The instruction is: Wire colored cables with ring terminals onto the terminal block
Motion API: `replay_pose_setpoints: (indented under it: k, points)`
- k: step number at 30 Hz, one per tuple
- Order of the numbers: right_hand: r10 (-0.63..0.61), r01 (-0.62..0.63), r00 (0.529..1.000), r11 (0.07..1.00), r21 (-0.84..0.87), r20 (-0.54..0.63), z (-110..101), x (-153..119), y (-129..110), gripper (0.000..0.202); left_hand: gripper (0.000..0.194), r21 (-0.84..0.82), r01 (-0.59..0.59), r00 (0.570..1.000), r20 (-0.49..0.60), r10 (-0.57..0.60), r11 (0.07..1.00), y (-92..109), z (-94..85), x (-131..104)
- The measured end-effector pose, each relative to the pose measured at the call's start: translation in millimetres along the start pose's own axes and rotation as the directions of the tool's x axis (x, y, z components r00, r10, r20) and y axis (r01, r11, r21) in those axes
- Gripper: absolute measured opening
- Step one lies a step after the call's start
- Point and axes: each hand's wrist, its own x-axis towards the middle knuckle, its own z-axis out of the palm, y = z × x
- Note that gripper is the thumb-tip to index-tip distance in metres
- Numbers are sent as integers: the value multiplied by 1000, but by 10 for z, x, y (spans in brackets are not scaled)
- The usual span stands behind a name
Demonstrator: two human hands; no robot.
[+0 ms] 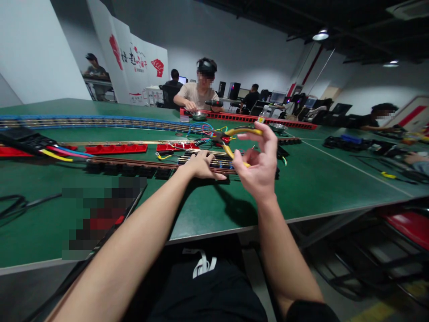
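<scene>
My right hand [259, 163] holds a pair of yellow-handled pliers [229, 146], its handles spread apart and its dark jaws pointing left over the track. My left hand [201, 165] lies on a track assembly [150, 166] of copper-coloured rails on black blocks, its fingers spread over the rails. Just beyond my left hand, blue, red and green wires [203, 129] bunch together near the plier jaws. A short yellow wire [164, 156] with a ring end lies left of my left hand. Red plastic strips [115, 149] lie behind the rails.
Blue track [134, 121] runs along the left rear of the green table [208, 219]. Across it a person [201, 91] holds a dark power tool near a metal bowl [199, 115] and a long red strip [241, 118]. Black cables [355, 143] lie at right, a dark connector [23, 139] at left.
</scene>
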Motion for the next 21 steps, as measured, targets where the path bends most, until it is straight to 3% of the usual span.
replay_pose_setpoints:
  k: [5, 12, 16, 21]
  points:
    - [60, -79, 979, 992, -94, -194, -415, -286, 340, 57, 113, 32, -39, 999, -31, 40, 999, -11, 11, 19]
    - [102, -153, 968, 963, -220, -228, -818, -344, 648, 61, 111, 42, -23, 1000, 7, 23, 999, -1, -4, 43]
    - [110, -166, 962, 962, -215, -250, -912, -349, 710, 61, 113, 44, -32, 999, 6, 32, 999, 1, -10, 43]
    - [137, -185, 962, 963, -198, -236, -863, -353, 730, 61, 115, 47, -27, 1000, 10, 27, 999, 15, -31, 23]
